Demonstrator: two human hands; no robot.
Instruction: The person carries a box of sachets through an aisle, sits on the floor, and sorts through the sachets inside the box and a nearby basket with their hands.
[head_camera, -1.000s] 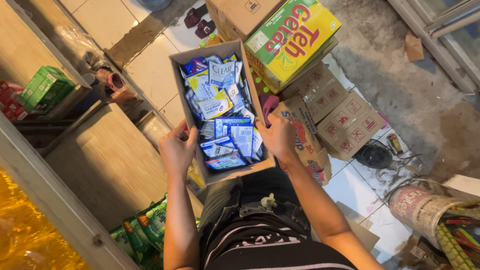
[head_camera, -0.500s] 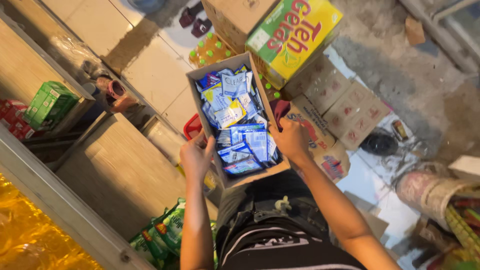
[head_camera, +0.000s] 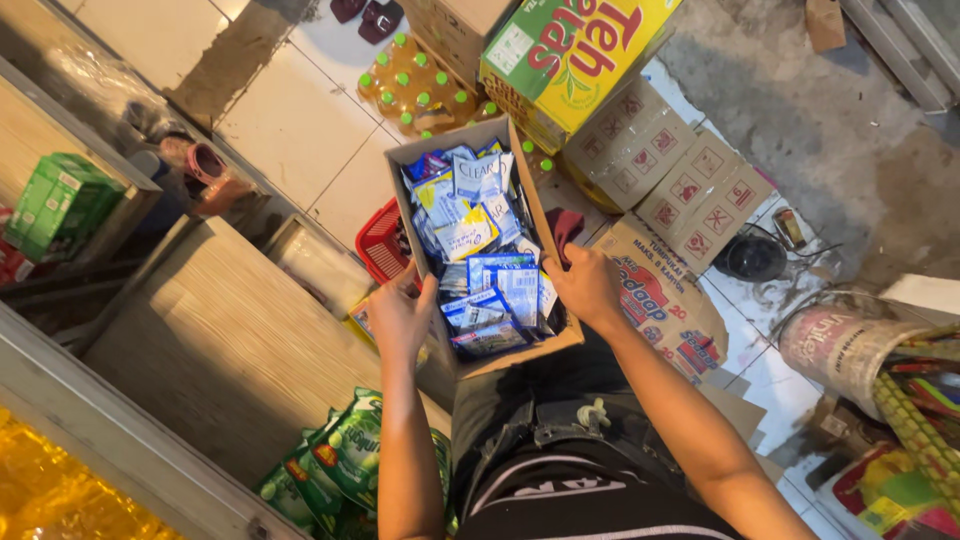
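Two hands held one open brown cardboard box (head_camera: 520, 355) between them, the left hand (head_camera: 400, 318) clasping its near left wall, the right hand (head_camera: 585, 285) curled over its right wall; blue, white and yellow sachets (head_camera: 478, 250), too many to count, filled it.

I've got one view only, head-worn, looking steeply down the torso from close range at both hands, left hand (head_camera: 400, 318) and right hand (head_camera: 588, 285), on the open cardboard box (head_camera: 473, 362), tiled floor (head_camera: 290, 120) filling the frame's top.
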